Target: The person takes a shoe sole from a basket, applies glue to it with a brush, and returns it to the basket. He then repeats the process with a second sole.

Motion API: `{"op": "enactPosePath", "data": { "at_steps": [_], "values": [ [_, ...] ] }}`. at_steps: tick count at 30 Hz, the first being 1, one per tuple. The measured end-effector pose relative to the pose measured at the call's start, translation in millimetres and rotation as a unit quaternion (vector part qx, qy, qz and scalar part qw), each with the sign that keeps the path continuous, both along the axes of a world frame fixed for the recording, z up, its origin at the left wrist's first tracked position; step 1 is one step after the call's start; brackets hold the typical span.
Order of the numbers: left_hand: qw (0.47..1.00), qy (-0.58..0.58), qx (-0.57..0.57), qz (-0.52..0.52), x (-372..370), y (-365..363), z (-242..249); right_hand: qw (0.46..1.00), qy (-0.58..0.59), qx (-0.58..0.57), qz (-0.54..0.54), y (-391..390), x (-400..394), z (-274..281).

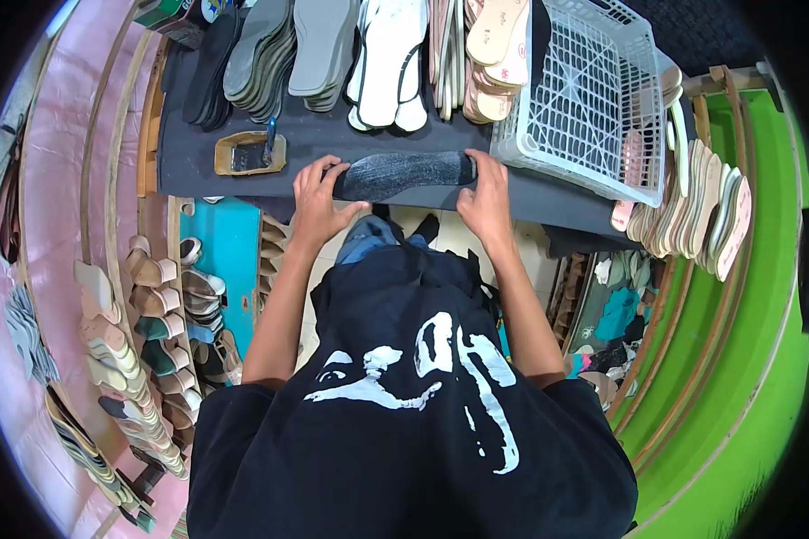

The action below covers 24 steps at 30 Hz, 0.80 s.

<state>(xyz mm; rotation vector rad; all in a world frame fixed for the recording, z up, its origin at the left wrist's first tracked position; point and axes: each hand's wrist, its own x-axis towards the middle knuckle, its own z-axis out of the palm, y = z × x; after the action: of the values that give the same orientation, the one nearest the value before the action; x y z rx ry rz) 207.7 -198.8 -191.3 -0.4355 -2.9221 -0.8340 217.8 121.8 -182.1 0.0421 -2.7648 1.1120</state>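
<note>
A dark, worn-looking insole-shaped piece [406,174] lies sideways at the front edge of the dark table [324,139]. My left hand [322,199] grips its left end, fingers on top and thumb below. At its right end, my right hand [485,196] holds the tip between fingers and thumb. To the left of the piece sits a small tan tray [223,154] with dark contents and a blue-handled tool [271,133] standing in it. Behind my hands, white insole pieces with black edging [386,67] lie stacked.
A white plastic crate [566,162] stands to the right of my right hand. Grey insole stacks [319,54] and beige ones [496,45] line the table's back. More insoles [692,211] hang at the right edge; racks of shoe parts [157,301] stand at left.
</note>
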Motion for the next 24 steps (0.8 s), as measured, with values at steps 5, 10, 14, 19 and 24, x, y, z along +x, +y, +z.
{"op": "enactPosePath", "data": {
  "at_steps": [5, 10, 14, 19, 24],
  "values": [
    [0.992, -0.065, 0.109, -0.002, 2, -1, 14, 0.964, -0.126, -0.209, -0.103, 4, 2, 12],
    [0.985, -0.091, 0.15, 0.008, 3, -10, 36, 0.881, -0.164, -0.425, -0.129, -3, 8, 40],
    [0.97, -0.112, 0.216, -0.012, 2, -5, 71, 0.811, -0.16, -0.554, -0.096, 3, 15, 94],
    [0.907, -0.157, 0.389, -0.042, -17, 12, 89, 0.809, -0.094, -0.573, -0.092, 24, 26, 139],
    [0.796, -0.2, 0.567, -0.075, -66, 46, 112, 0.766, -0.057, -0.62, -0.159, 49, 48, 158]
  ]
}}
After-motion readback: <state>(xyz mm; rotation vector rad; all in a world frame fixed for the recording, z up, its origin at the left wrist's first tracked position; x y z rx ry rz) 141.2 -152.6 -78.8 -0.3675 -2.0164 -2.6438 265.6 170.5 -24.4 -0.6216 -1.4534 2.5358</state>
